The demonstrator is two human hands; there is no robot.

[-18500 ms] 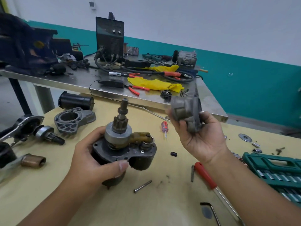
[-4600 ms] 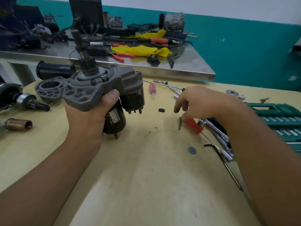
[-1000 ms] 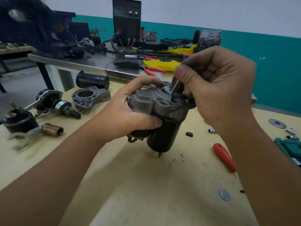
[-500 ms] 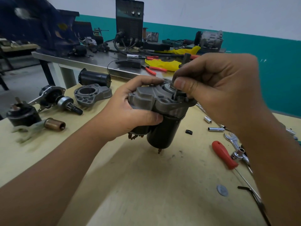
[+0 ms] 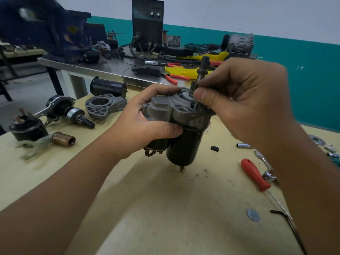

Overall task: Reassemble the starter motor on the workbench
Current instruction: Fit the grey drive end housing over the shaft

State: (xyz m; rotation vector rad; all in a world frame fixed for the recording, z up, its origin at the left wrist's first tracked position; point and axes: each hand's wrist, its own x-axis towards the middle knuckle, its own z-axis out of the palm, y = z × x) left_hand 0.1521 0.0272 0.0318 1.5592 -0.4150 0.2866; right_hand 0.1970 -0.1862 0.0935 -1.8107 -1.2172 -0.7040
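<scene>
Since a moment ago, the right hand [image 5: 237, 100] has shifted a little, so the starter's shaft [image 5: 203, 70] now shows above its fingers; it still pinches a thin bolt [image 5: 196, 102] between thumb and forefinger, standing in the grey front housing [image 5: 171, 109]. The left hand [image 5: 139, 126] keeps its grip round the starter motor [image 5: 184, 140], fingers over the housing's top and thumb under its rim. The motor is held upright above the yellow bench [image 5: 147, 208], shaft up, black body hanging down, not touching the surface. To the right lie a red-handled screwdriver [image 5: 254, 174], a small socket [image 5: 242, 145] and a flat washer [image 5: 253, 214]. To the left sit a spare grey housing [image 5: 104, 106], a black motor body [image 5: 107, 87] and a brass-coloured sleeve [image 5: 63, 139]. Behind, a steel table [image 5: 110, 68] carries pliers, yellow cloth and cables.
</scene>
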